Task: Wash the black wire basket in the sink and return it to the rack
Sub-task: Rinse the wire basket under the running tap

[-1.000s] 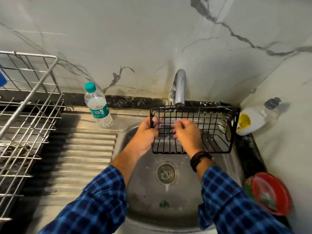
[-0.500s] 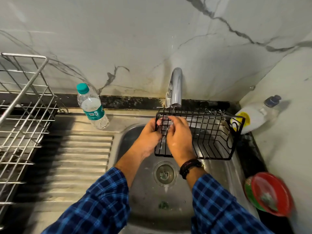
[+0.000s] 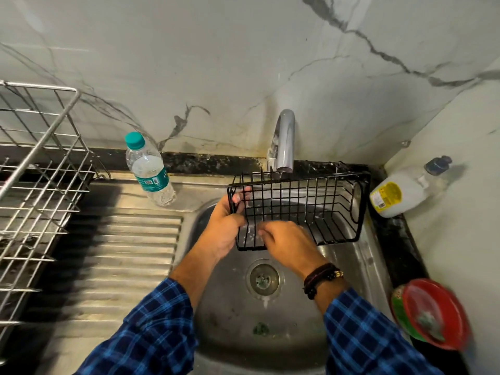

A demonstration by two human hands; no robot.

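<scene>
Head view. A white marble wall [image 3: 243, 63] with grey veins backs a steel sink [image 3: 351, 266] with a ribbed drainboard [image 3: 121, 253] on its left side. A chrome tap [image 3: 282, 139] rises at the sink's back edge.

The black wire basket [image 3: 324, 201] is held over the bowl just under the tap mouth. It is tilted, so that its open side faces the viewer. The left hand [image 3: 221, 231] grips the basket's left end, with its fingers curled round the end wires. The right hand [image 3: 289, 247] lies against the basket's lower front edge. It is blurred, so whether its fingers pinch a wire or only rub it cannot be told.

The wire rack [image 3: 40, 185] stands at the drainboard's left edge, well apart from the basket. A water bottle [image 3: 148, 169] stands at the drainboard's back edge. A soap bottle [image 3: 397, 193] leans in the back right corner beside the sink, and a red bowl [image 3: 433, 315] sits near the sink's front right edge.

Step in hand, as judged: washing, with the wires being rubbed under the tap. The next move probably calls for turning the basket to reach its right end. The person would then shake off the water and carry the basket left across the drainboard to the rack.
</scene>
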